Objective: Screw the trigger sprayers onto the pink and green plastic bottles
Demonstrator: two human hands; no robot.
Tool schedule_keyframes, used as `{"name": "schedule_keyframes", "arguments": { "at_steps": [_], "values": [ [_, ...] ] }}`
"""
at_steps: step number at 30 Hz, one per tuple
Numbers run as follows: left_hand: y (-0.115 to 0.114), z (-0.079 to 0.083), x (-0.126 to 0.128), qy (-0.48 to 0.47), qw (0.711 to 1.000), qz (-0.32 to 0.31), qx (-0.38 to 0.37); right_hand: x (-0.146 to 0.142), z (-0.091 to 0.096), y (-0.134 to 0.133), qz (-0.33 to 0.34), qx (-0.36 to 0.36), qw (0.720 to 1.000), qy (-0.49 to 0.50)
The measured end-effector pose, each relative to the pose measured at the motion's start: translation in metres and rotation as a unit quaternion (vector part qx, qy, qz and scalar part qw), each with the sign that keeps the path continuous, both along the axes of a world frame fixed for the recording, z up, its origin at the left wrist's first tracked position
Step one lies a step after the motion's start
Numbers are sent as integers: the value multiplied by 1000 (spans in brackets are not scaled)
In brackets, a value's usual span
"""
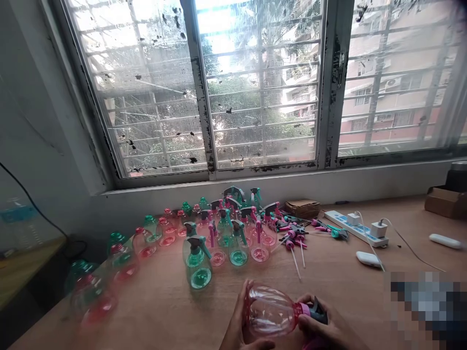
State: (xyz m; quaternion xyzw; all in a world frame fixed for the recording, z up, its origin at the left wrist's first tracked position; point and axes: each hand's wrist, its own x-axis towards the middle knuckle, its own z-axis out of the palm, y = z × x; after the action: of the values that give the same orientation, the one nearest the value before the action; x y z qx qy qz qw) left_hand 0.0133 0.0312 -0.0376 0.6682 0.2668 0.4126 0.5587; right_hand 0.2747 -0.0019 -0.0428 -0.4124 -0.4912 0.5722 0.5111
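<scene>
A clear pink spray bottle (272,311) lies sideways above the front of the table, its neck pointing right. My left hand (237,318) is wrapped round its base end. At the neck, my right hand (326,328) grips the pink collar and dark grey trigger spray head (316,311), which sits on the bottle's mouth. How far the collar is screwed on cannot be made out. Beyond my hands stand several green and pink bottles fitted with spray heads, the closest being a green spray bottle (198,265). Loose spray heads (292,233) with thin tubes lie in a pile to their right.
Bottles without heads, such as a pink bottle (93,301), line the table's left edge. A white power strip (355,228) with plugged-in chargers and cables lies at the back right, near a white device (369,259). Cardboard boxes (445,201) and a window (255,97) are behind.
</scene>
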Motion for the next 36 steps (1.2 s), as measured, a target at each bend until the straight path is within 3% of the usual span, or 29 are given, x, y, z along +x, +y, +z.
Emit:
{"name": "schedule_keyframes", "arguments": {
  "at_steps": [10,16,23,30,36],
  "values": [
    [-2,-3,-2,4,1000,-13,-5,-1,2,-1,-1,6,1000,15],
    [-13,13,-1,55,997,32,43,-3,10,-4,-20,7,1000,8],
    [-22,27,2,58,998,15,-7,0,20,-9,-14,-5,1000,5],
    [-21,30,3,83,996,36,20,3,24,-10,-18,-7,999,-44],
    [-25,40,4,74,997,25,-22,2,29,-13,-17,-7,999,-48]
  ]
}}
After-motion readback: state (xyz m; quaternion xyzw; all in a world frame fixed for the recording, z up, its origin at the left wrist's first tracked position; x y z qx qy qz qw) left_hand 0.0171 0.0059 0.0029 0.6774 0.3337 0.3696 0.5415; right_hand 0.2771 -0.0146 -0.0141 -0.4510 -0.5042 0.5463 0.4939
